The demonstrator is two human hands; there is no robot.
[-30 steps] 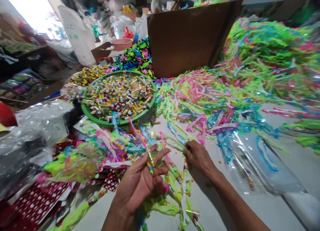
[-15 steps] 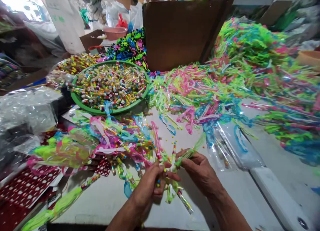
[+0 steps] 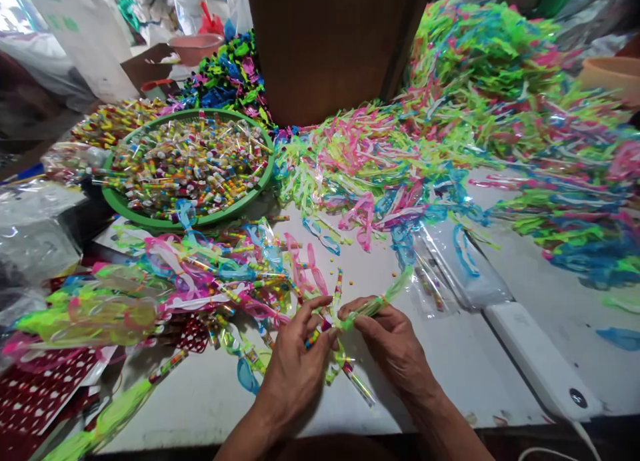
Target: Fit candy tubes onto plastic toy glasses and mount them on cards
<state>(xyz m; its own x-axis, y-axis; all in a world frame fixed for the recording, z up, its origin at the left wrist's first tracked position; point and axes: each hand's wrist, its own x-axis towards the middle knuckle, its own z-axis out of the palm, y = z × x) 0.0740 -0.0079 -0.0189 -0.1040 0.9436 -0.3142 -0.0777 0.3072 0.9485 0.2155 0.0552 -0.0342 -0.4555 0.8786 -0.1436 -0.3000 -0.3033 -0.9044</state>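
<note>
Near the front middle of the white table, my right hand (image 3: 397, 344) pinches a translucent green plastic strip bundle (image 3: 377, 304) between thumb and fingers. My left hand (image 3: 300, 354) is closed at the near end of that bundle, with its thumb and fingertips around a thin clear tube of coloured candy beads (image 3: 313, 340). The fingers partly hide this tube. Just below the hands, another candy tube (image 3: 359, 384) lies slanting on the table. A third candy tube (image 3: 338, 284) stands out beyond the fingertips.
At the left, a green basket (image 3: 187, 224) holds a heap of candy tubes. Behind stands a large brown cardboard box (image 3: 335, 54). A heap of coloured plastic strips (image 3: 480, 68) spreads on the right. A long white device (image 3: 540, 358) with a cord lies beside clear bags (image 3: 465, 281).
The view has shifted down and slightly right. My left hand has turned, its fingers rising round the tube against the green bundle. My right hand keeps its pinch on the bundle.
</note>
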